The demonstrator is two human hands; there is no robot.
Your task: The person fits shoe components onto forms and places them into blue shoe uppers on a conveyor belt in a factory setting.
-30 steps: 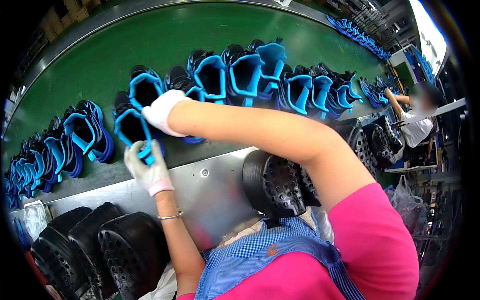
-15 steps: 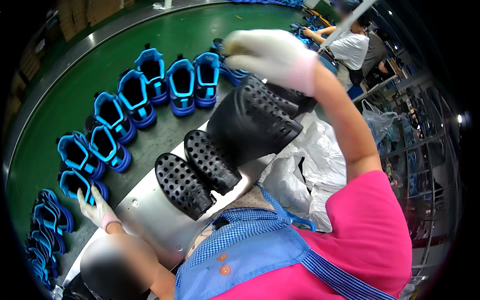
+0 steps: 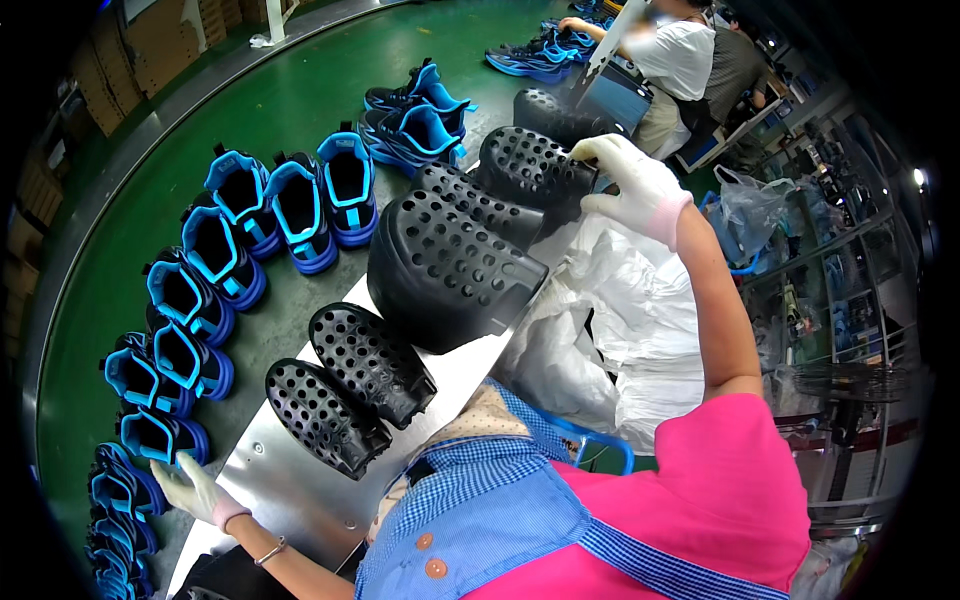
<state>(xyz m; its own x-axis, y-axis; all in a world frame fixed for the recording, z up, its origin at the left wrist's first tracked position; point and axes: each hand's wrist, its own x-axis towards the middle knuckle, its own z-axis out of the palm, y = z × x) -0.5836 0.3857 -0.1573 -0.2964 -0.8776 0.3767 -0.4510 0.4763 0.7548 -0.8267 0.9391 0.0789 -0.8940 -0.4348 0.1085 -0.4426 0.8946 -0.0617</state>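
Observation:
My left hand, in a white glove, is open with fingers apart beside the nearest black and blue sneakers. It holds nothing visible. My right hand, also gloved, curves its fingers and thumb round the end of a black perforated shoe form on the far part of the metal bench. A large black perforated form and another beside it lie closer to me. Two smaller black perforated forms rest side by side at the bench's near edge.
Sneakers stand in a curved row along the green belt, with more heaped at lower left. The metal bench lies before me. White plastic bags are at the right, near a wire rack. A co-worker is at the far right.
My right hand has come down from above the forms to the far one. My view has shifted, and my left hand now sits apart from the sneaker it was touching.

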